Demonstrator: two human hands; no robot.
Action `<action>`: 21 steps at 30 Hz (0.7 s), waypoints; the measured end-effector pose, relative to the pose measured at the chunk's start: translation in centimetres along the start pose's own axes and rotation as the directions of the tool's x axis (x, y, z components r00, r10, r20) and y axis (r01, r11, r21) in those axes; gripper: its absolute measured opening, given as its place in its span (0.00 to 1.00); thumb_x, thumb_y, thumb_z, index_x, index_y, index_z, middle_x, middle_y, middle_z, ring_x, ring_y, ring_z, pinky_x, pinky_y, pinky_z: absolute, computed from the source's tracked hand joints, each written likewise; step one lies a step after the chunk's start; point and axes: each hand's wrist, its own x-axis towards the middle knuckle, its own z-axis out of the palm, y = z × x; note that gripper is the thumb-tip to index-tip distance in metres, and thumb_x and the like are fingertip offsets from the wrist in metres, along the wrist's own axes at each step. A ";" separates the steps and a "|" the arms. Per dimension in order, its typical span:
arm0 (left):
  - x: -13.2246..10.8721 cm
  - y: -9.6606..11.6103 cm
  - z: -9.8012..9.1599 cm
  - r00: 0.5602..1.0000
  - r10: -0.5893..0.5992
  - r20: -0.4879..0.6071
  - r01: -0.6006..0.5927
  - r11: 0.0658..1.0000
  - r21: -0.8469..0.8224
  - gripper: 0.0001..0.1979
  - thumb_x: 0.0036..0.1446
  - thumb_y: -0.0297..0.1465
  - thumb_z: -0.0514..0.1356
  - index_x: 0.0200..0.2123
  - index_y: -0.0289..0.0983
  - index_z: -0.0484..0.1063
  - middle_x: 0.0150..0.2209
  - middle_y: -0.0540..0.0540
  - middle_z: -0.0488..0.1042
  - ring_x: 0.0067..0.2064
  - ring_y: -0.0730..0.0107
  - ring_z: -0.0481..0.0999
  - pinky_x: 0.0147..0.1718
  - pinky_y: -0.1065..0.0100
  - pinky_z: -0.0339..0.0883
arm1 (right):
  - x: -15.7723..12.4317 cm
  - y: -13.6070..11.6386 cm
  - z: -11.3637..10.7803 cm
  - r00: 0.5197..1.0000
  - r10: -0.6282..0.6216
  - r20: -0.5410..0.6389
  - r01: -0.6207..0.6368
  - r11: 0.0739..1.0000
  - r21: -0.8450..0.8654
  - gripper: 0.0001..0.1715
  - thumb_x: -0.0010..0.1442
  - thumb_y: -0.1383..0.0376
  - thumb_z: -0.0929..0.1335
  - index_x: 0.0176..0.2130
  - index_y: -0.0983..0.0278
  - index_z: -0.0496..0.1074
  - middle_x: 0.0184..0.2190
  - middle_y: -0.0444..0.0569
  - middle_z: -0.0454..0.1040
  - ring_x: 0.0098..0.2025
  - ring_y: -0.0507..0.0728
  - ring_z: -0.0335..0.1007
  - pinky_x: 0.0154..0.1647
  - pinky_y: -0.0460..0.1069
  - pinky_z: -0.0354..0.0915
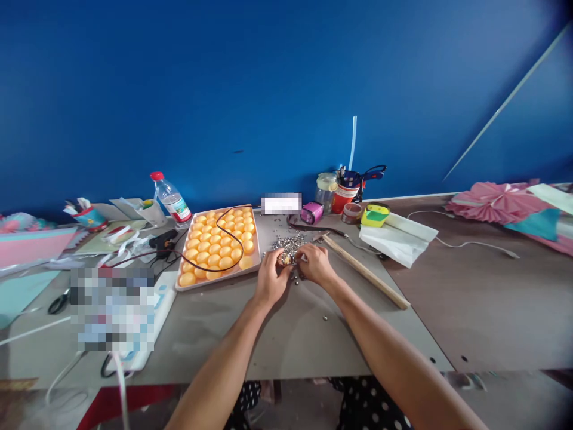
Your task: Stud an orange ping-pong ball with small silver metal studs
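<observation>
My left hand (272, 279) is curled, with fingertips and thumb closed around a small roundish piece (284, 258) that looks yellowish with silvery bits; its kind is too small to tell. Close on its right, my right hand (317, 263) has its fingers bent in a pinch, and anything between them is hidden. Both hands are over the near side of a scattered pile of small shiny silver metal pieces (293, 242). A hammer (364, 272) with a wooden handle lies right of my right hand.
Left stands a shallow white tray (219, 279) of yellow-orange balls, crossed by a dark cord (218, 222). A bottle (172, 200), power strip (150, 328) and scissors (58, 303) are farther left. Behind are a purple item (312, 212), a jar (326, 192) and a tool cup (345, 197).
</observation>
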 end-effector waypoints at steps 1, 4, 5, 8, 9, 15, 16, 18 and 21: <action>0.0 0.0 0.0 1.000 -0.005 0.004 0.005 1.000 0.000 0.19 0.51 0.25 0.60 0.48 0.37 0.64 0.40 0.43 0.70 0.39 0.66 0.71 0.40 0.62 0.68 | 0.0 0.0 0.0 1.000 0.006 -0.003 -0.006 1.000 0.009 0.08 0.48 0.71 0.63 0.28 0.62 0.70 0.32 0.45 0.74 0.38 0.54 0.67 0.44 0.50 0.52; 0.0 0.0 0.0 1.000 -0.016 0.011 0.016 1.000 0.001 0.20 0.50 0.25 0.61 0.48 0.37 0.64 0.40 0.43 0.70 0.39 0.66 0.70 0.41 0.62 0.68 | 0.0 -0.1 -0.2 0.999 0.032 0.034 -0.032 0.999 -0.004 0.07 0.50 0.70 0.63 0.29 0.62 0.70 0.31 0.45 0.74 0.36 0.54 0.67 0.44 0.50 0.52; 0.0 0.0 0.0 1.000 -0.017 0.010 0.017 1.000 -0.001 0.20 0.50 0.24 0.61 0.48 0.37 0.64 0.40 0.43 0.70 0.39 0.66 0.70 0.42 0.61 0.68 | 0.0 -0.1 -0.2 0.998 0.036 0.055 -0.034 0.999 -0.025 0.07 0.51 0.69 0.63 0.30 0.62 0.71 0.32 0.45 0.74 0.37 0.54 0.67 0.45 0.50 0.52; -0.1 0.0 0.1 1.000 -0.017 0.008 0.017 1.000 -0.011 0.20 0.50 0.23 0.60 0.48 0.37 0.64 0.41 0.43 0.70 0.41 0.65 0.70 0.43 0.61 0.67 | -0.3 -0.3 -0.3 0.991 0.025 0.132 -0.009 0.993 -0.116 0.09 0.54 0.63 0.65 0.36 0.60 0.72 0.41 0.48 0.72 0.45 0.57 0.64 0.47 0.52 0.50; -0.1 0.0 0.1 1.000 -0.019 0.009 0.019 1.000 -0.012 0.20 0.50 0.23 0.60 0.48 0.37 0.64 0.41 0.43 0.70 0.42 0.65 0.70 0.43 0.61 0.67 | -0.4 -0.4 -0.3 0.987 0.023 0.158 0.001 0.989 -0.145 0.11 0.54 0.62 0.65 0.39 0.60 0.72 0.42 0.49 0.72 0.46 0.57 0.63 0.47 0.53 0.49; 0.0 -0.1 0.3 1.000 -0.009 0.015 0.009 1.000 -0.008 0.20 0.49 0.23 0.60 0.48 0.37 0.64 0.41 0.42 0.70 0.42 0.65 0.70 0.43 0.61 0.67 | -0.5 -0.9 -0.4 0.975 0.037 0.220 0.009 0.979 -0.202 0.07 0.55 0.67 0.63 0.32 0.62 0.72 0.36 0.48 0.73 0.43 0.56 0.64 0.44 0.51 0.48; 0.0 -0.1 0.3 1.000 -0.006 0.014 0.006 1.000 -0.005 0.20 0.49 0.23 0.60 0.48 0.37 0.64 0.41 0.42 0.70 0.42 0.65 0.71 0.43 0.61 0.67 | -0.5 -0.9 -0.4 0.976 0.033 0.217 0.011 0.980 -0.198 0.07 0.55 0.68 0.63 0.31 0.62 0.72 0.35 0.48 0.73 0.42 0.56 0.65 0.44 0.51 0.48; 0.0 -0.1 0.2 1.000 0.000 0.013 0.000 1.000 0.003 0.20 0.49 0.23 0.60 0.48 0.37 0.64 0.41 0.42 0.70 0.41 0.64 0.71 0.43 0.60 0.67 | -0.4 -1.0 -0.4 0.978 0.026 0.207 0.014 0.982 -0.189 0.07 0.55 0.68 0.63 0.30 0.63 0.71 0.34 0.47 0.74 0.41 0.55 0.66 0.43 0.51 0.47; 0.0 0.0 0.2 1.000 0.001 0.017 -0.001 1.000 0.007 0.20 0.50 0.23 0.60 0.48 0.37 0.64 0.41 0.42 0.70 0.42 0.64 0.71 0.43 0.60 0.67 | -0.3 -1.0 -0.5 0.980 0.026 0.196 0.008 0.985 -0.171 0.09 0.56 0.67 0.62 0.30 0.63 0.71 0.34 0.47 0.74 0.41 0.55 0.66 0.43 0.51 0.48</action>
